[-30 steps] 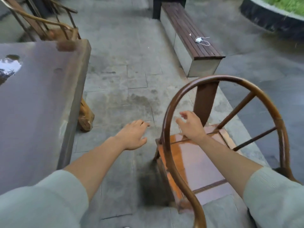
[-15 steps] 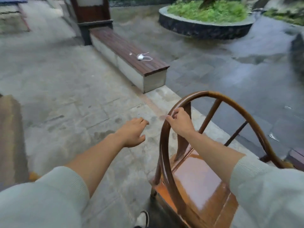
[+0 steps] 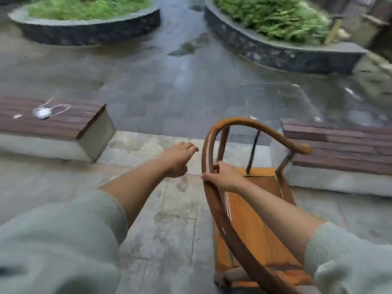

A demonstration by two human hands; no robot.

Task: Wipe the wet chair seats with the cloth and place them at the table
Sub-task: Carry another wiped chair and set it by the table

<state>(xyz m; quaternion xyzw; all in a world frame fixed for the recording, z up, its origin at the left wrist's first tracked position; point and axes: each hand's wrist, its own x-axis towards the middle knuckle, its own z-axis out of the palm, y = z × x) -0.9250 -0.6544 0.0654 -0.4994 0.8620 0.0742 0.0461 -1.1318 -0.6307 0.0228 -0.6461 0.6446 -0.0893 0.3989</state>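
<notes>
Right hand (image 3: 226, 177) fingers wrap the chair (image 3: 250, 221) back rail; seat lies just below them. Left hand (image 3: 177, 160) hangs loose, holding nothing. Judged stiff, heavy, wet-slick: grip rail, both hands.

The chair (image 3: 250, 230) legs are hidden under its seat, and the bottom edge cuts its curved rail; the small white object (image 3: 42, 112) on the left bench (image 3: 70, 122) is too blurred to identify

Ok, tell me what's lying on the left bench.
On the left bench lies a small white object with a thin looped cord, blurred beyond naming. The bench's left end runs out of frame, unseen.
</notes>
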